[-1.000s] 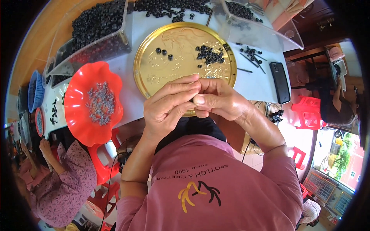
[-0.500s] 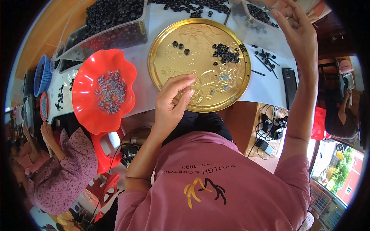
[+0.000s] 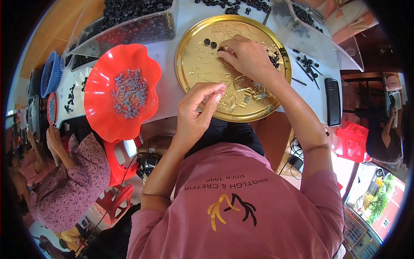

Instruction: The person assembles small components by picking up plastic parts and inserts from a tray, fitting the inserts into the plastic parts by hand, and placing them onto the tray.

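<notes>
On the round gold tray (image 3: 185, 77), my right hand (image 3: 250, 56) has its thumb and forefinger closed around a small black round piece (image 3: 221, 49). Two more black round pieces (image 3: 210, 43) lie just left of those fingertips. My left hand (image 3: 196, 110) hovers over the tray's near left edge, thumb and fingertips pinched together; whatever they hold is too small to make out. Between my hands and the tray's near rim lie small spring-like metal pieces (image 3: 258, 93). A heap of black parts (image 3: 274, 58) is partly hidden behind my right hand.
A red wavy-edged bowl (image 3: 148, 64) of small grey spring-like pieces stands left of the tray. Clear bins (image 3: 151, 28) of black parts stand behind. Thin black rods (image 3: 308, 71) and a phone (image 3: 332, 101) lie at right. Another person (image 3: 71, 181) sits at left.
My right hand has come down from the clear bin at the upper right onto the black pieces on the tray. My left hand stays pinched near the tray's edge.
</notes>
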A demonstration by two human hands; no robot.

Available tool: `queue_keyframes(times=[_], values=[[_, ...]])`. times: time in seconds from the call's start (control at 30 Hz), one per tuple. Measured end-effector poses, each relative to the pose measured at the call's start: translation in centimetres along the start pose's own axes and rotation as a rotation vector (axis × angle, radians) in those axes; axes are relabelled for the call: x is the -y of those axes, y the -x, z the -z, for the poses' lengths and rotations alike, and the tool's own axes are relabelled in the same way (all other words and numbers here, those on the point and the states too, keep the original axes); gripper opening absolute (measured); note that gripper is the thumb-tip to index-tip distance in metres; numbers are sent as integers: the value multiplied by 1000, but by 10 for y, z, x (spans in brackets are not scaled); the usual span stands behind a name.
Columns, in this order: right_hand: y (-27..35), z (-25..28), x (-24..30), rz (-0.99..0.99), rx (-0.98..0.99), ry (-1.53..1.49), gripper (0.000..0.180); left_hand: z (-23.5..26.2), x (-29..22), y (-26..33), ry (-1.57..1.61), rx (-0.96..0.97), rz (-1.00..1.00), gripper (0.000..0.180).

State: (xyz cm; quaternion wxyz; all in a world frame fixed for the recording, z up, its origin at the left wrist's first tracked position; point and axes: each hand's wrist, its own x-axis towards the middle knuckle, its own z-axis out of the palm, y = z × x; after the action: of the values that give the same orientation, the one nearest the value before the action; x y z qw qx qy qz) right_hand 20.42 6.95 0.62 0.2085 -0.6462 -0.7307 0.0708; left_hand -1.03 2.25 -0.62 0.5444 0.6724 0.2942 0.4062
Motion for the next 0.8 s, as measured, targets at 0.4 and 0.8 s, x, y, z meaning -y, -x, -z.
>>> queue_keyframes(times=[0.4,0.8], values=[[38,39,39,25,-13,-416,21,-4,-12,-27,423,-176,234,34],[60,39,33,126,-17,-457,26,0,-14,-10,514,-104,326,25]])
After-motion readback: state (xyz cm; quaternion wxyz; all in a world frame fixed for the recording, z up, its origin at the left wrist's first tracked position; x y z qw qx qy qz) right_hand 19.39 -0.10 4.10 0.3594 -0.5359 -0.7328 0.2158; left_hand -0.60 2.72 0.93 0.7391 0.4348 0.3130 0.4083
